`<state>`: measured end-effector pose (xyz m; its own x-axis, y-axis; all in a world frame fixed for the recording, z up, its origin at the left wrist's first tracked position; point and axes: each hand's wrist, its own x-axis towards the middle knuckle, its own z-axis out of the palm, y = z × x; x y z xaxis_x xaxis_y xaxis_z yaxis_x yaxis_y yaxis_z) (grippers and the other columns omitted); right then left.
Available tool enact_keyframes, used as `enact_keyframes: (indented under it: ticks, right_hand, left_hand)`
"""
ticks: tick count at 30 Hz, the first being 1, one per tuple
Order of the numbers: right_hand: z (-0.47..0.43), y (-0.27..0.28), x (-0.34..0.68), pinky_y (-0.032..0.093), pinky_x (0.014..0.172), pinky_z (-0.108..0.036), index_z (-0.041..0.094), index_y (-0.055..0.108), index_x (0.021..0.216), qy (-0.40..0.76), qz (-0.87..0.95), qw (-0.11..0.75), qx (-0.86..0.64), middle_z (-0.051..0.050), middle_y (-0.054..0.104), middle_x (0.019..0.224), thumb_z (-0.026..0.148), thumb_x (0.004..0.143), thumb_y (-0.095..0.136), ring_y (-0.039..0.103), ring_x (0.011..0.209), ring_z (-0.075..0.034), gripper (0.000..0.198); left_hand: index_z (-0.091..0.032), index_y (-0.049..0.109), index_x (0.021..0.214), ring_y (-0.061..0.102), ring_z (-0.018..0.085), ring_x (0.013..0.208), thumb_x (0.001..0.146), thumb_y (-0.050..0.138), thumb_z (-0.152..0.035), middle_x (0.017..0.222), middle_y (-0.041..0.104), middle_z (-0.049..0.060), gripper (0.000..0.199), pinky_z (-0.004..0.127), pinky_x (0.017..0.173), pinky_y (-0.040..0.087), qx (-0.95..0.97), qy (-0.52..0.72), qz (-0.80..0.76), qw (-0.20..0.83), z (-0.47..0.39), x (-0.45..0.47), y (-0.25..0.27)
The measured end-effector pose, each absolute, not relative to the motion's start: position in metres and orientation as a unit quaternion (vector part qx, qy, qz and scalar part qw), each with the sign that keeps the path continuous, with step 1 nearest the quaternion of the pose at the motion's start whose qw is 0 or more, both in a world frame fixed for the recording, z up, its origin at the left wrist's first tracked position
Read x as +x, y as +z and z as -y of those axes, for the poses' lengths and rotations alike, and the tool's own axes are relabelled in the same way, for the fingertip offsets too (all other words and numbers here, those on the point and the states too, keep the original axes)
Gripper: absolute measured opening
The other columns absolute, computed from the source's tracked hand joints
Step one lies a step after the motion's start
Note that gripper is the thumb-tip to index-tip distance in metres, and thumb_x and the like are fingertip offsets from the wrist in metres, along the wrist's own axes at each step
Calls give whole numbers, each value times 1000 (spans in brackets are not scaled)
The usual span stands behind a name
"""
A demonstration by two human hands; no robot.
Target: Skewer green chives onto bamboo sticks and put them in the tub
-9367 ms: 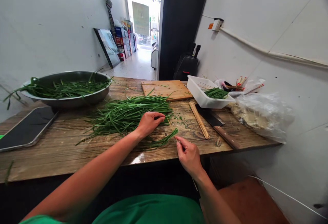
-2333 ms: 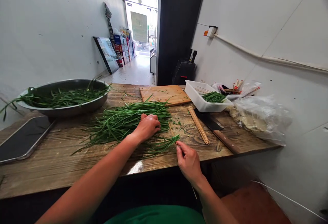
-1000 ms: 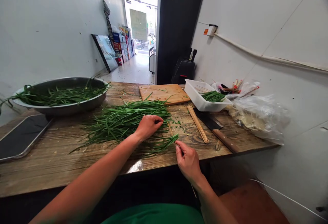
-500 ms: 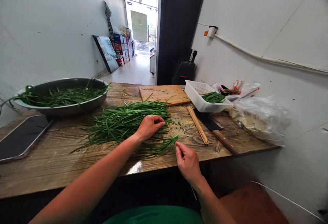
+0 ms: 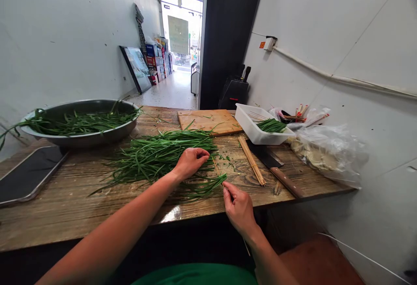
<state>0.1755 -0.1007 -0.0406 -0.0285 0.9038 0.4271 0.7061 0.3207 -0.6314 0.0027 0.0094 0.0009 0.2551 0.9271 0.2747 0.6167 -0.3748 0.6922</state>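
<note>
Green stems [image 5: 156, 152] are lying in a pile at the middle of the wooden counter [image 5: 81, 207]. With the right hand [image 5: 239, 207] we are pinching a skewer [image 5: 216, 167] between thumb and forefinger; its upper part is slanting away leftward over the counter, and its lower end is showing beside the wrist. A small bunch [image 5: 203, 188] of stems is lying near the counter's front edge, its right end meeting the skewer just beyond these fingers; we are not managing to tell whether the skewer is piercing it. With the left hand [image 5: 191, 162] we are pressing the fingers together at their tips beside the skewer's upper end, and we are failing to make out whether anything is lying between them. Green scraps [image 5: 227, 158] are dotting the wood nearby. Farther right, a bundle of sticks [image 5: 252, 161] is lying just beside the knife [image 5: 276, 173]. Behind the pile, a board [image 5: 208, 121] is lying flat; at its right a white tub [image 5: 256, 134] is holding more stems, with a plastic bag [image 5: 330, 150] slumping beside it. At the left, a metal bowl [image 5: 86, 139] is holding loose stems, and a phone [image 5: 31, 174] is lying in front of it.
</note>
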Motion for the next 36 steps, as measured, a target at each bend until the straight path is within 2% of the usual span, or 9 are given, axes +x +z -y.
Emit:
enact_keyframes:
  ticks: [6, 12, 20, 30, 36]
  right_hand:
    - [101, -40, 175, 52, 62, -25, 17, 64, 102, 128, 707, 394, -573, -6, 70, 87, 22, 82, 40, 66, 73, -19, 31]
    - [101, -41, 176, 51, 71, -27, 15, 64, 100, 128, 711, 400, -564, -8, 69, 91, 21, 82, 41, 65, 81, -19, 30]
    - [101, -42, 176, 51, 71, -28, 12, 64, 102, 139, 710, 394, -567, -9, 68, 93, 22, 82, 41, 65, 80, -20, 31]
    - [97, -43, 177, 52, 69, -28, 15, 65, 100, 139, 710, 388, -572, -8, 69, 91, 21, 82, 42, 66, 80, -20, 30]
    - [97, -42, 177, 52, 67, -27, 16, 63, 103, 139, 698, 401, -577, -8, 69, 92, 22, 83, 41, 65, 80, -20, 31]
  left_hand:
    - [-17, 67, 76, 56, 13, 65, 72, 48, -30, 72, 66, 0, 23, 23, 63, 41, 756, 343, -515, 214, -9, 4, 2]
    - [-16, 67, 76, 57, 13, 66, 72, 48, -30, 73, 67, 0, 24, 23, 64, 41, 754, 346, -517, 210, -8, 3, 2]
    - [-17, 67, 76, 55, 12, 63, 73, 48, -29, 71, 66, -1, 23, 22, 62, 40, 759, 347, -510, 210, -9, 3, 1]
    - [-17, 66, 77, 53, 11, 63, 74, 49, -28, 71, 65, 0, 20, 22, 62, 40, 786, 347, -474, 190, -9, 4, -2]
    - [-19, 68, 80, 57, 13, 74, 72, 54, -31, 79, 67, 1, 20, 22, 71, 42, 843, 266, -353, 306, 6, 10, 12]
